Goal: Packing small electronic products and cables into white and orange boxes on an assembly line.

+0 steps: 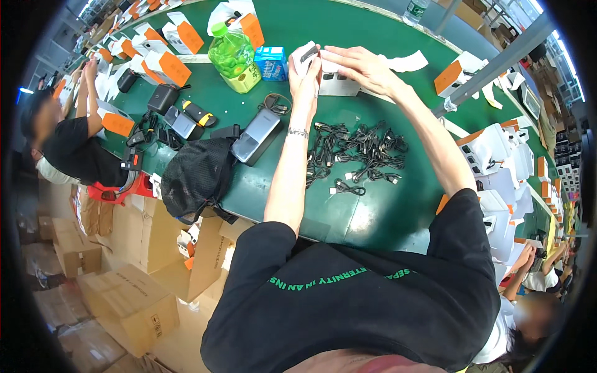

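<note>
Both arms reach out over the green table. My left hand is closed around a small white piece with a dark strip along it; its exact kind is hard to make out. Just to the right stands a white box with dark printed pictures on its front. My right hand reaches across the top of that box, its fingers stretched out toward my left hand. Between my forearms lies a pile of black bundled cables, clear of both hands.
A green bottle and a blue carton stand left of my hands. Nearer are a grey power bank and a black mesh bag. White-and-orange boxes line both sides. Other people work at left and right; cardboard boxes cover the floor.
</note>
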Motion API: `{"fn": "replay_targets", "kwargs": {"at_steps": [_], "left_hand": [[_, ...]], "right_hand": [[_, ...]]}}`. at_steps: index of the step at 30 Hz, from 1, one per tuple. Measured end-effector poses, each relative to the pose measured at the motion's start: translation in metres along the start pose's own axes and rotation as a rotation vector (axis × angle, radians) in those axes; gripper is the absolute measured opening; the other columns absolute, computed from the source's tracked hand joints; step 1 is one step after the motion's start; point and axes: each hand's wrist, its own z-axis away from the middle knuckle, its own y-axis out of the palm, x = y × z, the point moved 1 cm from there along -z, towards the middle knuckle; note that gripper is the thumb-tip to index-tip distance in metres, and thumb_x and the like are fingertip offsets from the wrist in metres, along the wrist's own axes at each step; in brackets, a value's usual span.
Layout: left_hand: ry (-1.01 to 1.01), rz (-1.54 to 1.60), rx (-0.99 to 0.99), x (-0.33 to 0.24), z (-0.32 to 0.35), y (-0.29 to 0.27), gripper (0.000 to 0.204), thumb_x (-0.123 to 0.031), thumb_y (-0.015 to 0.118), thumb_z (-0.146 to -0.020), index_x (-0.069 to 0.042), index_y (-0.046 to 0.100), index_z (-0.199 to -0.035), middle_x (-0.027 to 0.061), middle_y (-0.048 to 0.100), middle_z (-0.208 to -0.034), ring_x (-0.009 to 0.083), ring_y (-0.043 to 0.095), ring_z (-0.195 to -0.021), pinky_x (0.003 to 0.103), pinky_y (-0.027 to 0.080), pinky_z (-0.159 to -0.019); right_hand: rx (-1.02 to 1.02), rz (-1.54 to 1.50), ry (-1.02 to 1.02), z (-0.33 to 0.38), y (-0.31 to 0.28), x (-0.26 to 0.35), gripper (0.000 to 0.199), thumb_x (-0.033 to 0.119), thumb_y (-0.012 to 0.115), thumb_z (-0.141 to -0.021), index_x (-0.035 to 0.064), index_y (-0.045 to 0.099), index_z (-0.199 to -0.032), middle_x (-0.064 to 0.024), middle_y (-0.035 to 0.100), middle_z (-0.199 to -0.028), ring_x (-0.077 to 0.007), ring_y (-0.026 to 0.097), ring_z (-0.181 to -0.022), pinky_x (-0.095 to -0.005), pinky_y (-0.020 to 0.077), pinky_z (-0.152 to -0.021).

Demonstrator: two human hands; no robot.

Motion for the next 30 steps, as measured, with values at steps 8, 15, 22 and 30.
{"fn": "replay_targets", "kwargs": {"at_steps": [8, 15, 22, 30], "left_hand": [[0.054, -0.186, 0.085, -0.007, -0.001, -0.005, 0.059, 0.001, 0.073, -0.084, -0.008, 0.042, -0.133, 0.0094, 0.059, -0.128, 0.0172, 0.056, -0.117, 0.028, 0.049, -0.094], [0.053, -0.325, 0.168, -0.013, -0.001, -0.010, 0.060, -0.005, 0.076, -0.082, -0.006, 0.044, -0.133, 0.0099, 0.058, -0.128, 0.0187, 0.055, -0.118, 0.032, 0.047, -0.100], [0.201, -0.741, 0.231, -0.022, -0.007, -0.016, 0.051, -0.012, 0.074, -0.086, -0.006, 0.048, -0.130, 0.0098, 0.059, -0.119, 0.0194, 0.057, -0.110, 0.033, 0.048, -0.095], [0.288, -0.797, 0.332, -0.027, 0.000, -0.007, 0.046, -0.009, 0.069, -0.089, -0.006, 0.047, -0.129, 0.0114, 0.059, -0.119, 0.0211, 0.058, -0.109, 0.034, 0.048, -0.095]], "right_hand": [[0.000, -0.075, -0.052, -0.004, 0.005, -0.009, 0.042, 0.027, 0.046, -0.102, 0.0236, 0.049, -0.143, -0.0024, 0.044, -0.151, -0.0275, 0.052, -0.118, -0.0384, 0.0380, -0.105], [0.007, 0.026, -0.135, -0.008, 0.005, -0.019, 0.042, 0.026, 0.045, -0.101, 0.0238, 0.048, -0.143, -0.0007, 0.045, -0.150, -0.0297, 0.055, -0.112, -0.0418, 0.0420, -0.105], [0.038, 0.032, -0.099, -0.014, 0.001, -0.014, 0.041, 0.024, 0.047, -0.101, 0.0237, 0.051, -0.141, -0.0020, 0.049, -0.147, -0.0290, 0.057, -0.114, -0.0408, 0.0432, -0.105], [-0.078, 0.098, -0.197, 0.002, 0.016, -0.014, 0.043, 0.027, 0.045, -0.102, 0.0221, 0.047, -0.144, -0.0019, 0.044, -0.150, -0.0278, 0.050, -0.121, -0.0416, 0.0355, -0.112]]}}
